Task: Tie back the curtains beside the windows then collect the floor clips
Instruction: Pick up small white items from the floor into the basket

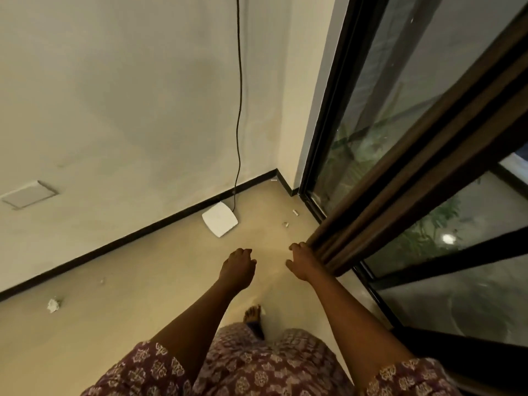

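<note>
A brown curtain [400, 178] hangs bunched in folds beside the dark-framed window [371, 90] on the right. My right hand [303, 262] grips the curtain's left edge near its lower end, fingers curled round the fabric. My left hand [238, 265] hovers just to the left of it, fingers loosely curled, holding nothing. Two small pale clips [295, 212] [285, 224] lie on the beige floor near the window frame's bottom corner, beyond my hands.
A white flat box [220, 223] lies by the black skirting, with a black cable [239, 95] running up the wall. A crumpled white scrap [53, 305] lies on the floor at left. A wall plate [28, 194] is on the left wall. My bare foot [253, 314] stands below.
</note>
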